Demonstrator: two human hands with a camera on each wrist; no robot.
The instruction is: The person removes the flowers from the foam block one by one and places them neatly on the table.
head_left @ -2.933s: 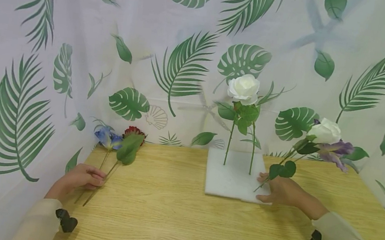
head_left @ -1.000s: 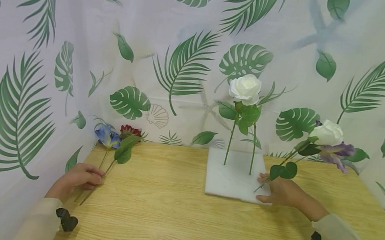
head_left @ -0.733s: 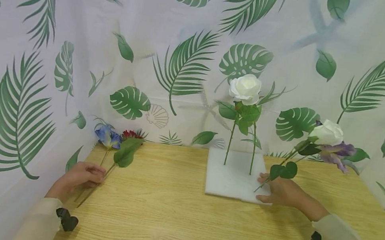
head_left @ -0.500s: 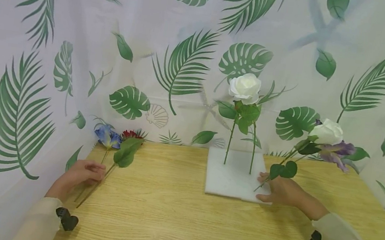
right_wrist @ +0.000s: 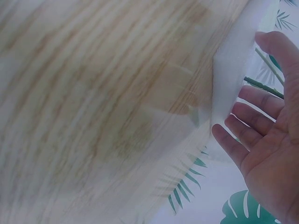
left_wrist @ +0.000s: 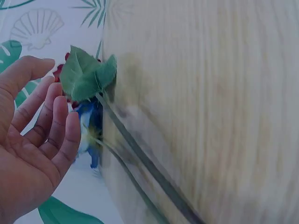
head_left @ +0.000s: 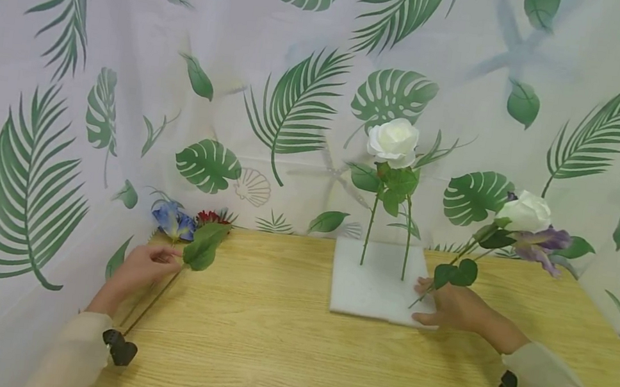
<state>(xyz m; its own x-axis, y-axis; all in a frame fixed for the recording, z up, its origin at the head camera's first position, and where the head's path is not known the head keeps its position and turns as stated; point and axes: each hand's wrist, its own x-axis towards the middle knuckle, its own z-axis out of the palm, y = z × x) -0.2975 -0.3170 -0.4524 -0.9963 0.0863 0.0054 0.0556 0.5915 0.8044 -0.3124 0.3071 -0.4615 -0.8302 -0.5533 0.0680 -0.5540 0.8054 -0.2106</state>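
My left hand (head_left: 142,270) is over the stems of two flowers at the left: a blue flower (head_left: 173,220) and a dark red flower (head_left: 211,219) with a green leaf (head_left: 206,246). In the left wrist view, its loosely bent fingers (left_wrist: 51,119) are beside the leaf and enclose nothing. My right hand (head_left: 461,309) rests at the right edge of a white foam block (head_left: 369,299), fingers spread along it, as the right wrist view also shows. A white rose (head_left: 393,142) stands above the foam on upright stems. Another white rose (head_left: 525,211) and a purple flower (head_left: 541,246) lean right.
Everything stands on a wood-grain table (head_left: 267,350). A white cloth (head_left: 319,27) printed with green leaves hangs behind and along the left side. Black wrist cameras sit on both sleeves.
My left hand has moved forward along the stems, up to the leaf. The red flower and its leaf have shifted slightly. My right hand and the foam have stayed put.
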